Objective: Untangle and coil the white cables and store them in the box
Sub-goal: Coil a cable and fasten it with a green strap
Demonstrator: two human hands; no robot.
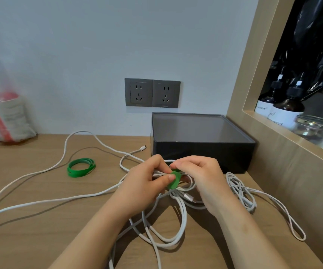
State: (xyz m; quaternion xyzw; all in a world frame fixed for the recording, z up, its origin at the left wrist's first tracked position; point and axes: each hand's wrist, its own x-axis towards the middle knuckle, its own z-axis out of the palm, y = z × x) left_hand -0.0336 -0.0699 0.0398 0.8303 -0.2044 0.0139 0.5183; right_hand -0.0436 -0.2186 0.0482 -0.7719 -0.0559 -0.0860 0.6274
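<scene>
Centre frame: the left hand (147, 181) has its fingers curled round a gathered bundle of thick white cable (183, 220), with the thumb pressing a short green fabric strap (173, 178) onto it. The right hand (201, 179) comes in from the other side, fingertips pinching at the top of the strap.

I'd call this the tie-off on a first coil, so it's early going. There's plenty left: a long white cable (66, 146) sprawls loose across the left of the frame, and a thinner white cable (240, 191) lies tangled at right. The dark grey rectangular box (201, 150) sits just behind the hands. I see nothing stored in it, and I can't tell whether it's lidded. A spare coiled green strap (81, 167) waits left of centre.

All this is on a light wooden desktop (30, 239) against a pale wall with two grey sockets (152, 93). A shelf niche at upper right holds dark soap bottles (286, 109).
</scene>
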